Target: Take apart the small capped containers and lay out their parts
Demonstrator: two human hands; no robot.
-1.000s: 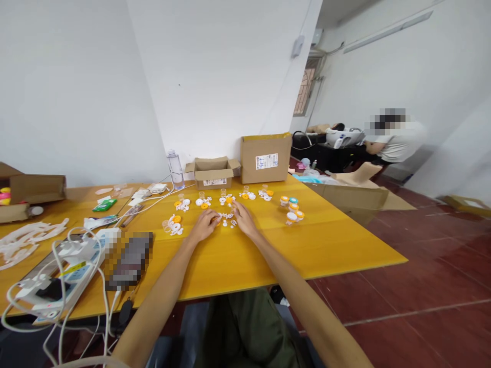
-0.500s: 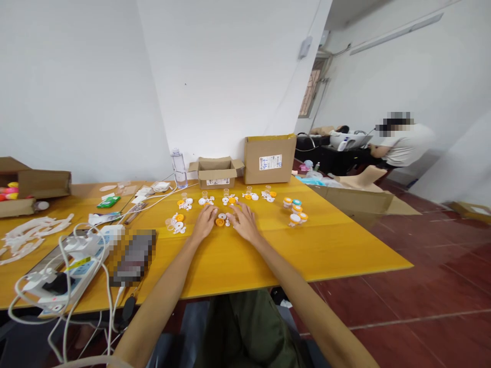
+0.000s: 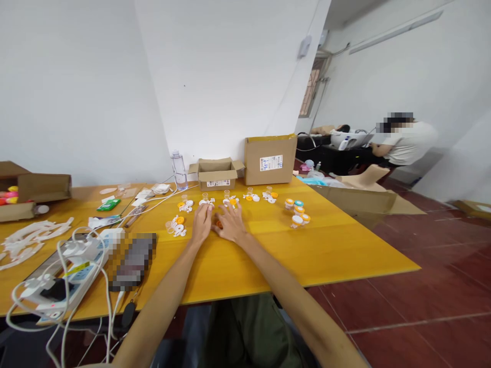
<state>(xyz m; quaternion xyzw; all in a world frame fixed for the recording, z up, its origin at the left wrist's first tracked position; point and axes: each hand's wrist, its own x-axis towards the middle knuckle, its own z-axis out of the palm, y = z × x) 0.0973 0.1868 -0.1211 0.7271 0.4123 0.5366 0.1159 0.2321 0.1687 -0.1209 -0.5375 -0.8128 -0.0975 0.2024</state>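
Observation:
My left hand (image 3: 202,223) rests on the yellow table (image 3: 245,271), fingers bent and close together beside some white plastic parts. What it holds, if anything, is hidden. Close on its right, my right hand (image 3: 230,225) lies over small parts with its fingers spread. An orange plastic disc (image 3: 219,224) shows partly between the right thumb and fingers. Past the hands runs a row of small piles of white and orange parts, each with a clear plastic cup (image 3: 226,193). Left of my left hand lies another pile with an orange wheel (image 3: 179,220) and white pieces.
Several capped cups (image 3: 299,210) stand in a group at the right. Behind are an open carton (image 3: 217,181), a closed box (image 3: 270,166) and a bottle (image 3: 179,171). Left lie a power strip (image 3: 82,273), cables and a phone (image 3: 133,261). A person (image 3: 408,143) sits far right.
My right hand has moved left and now covers the white and orange parts that lay between the hands. My left hand has shifted slightly, and the hands are closer together.

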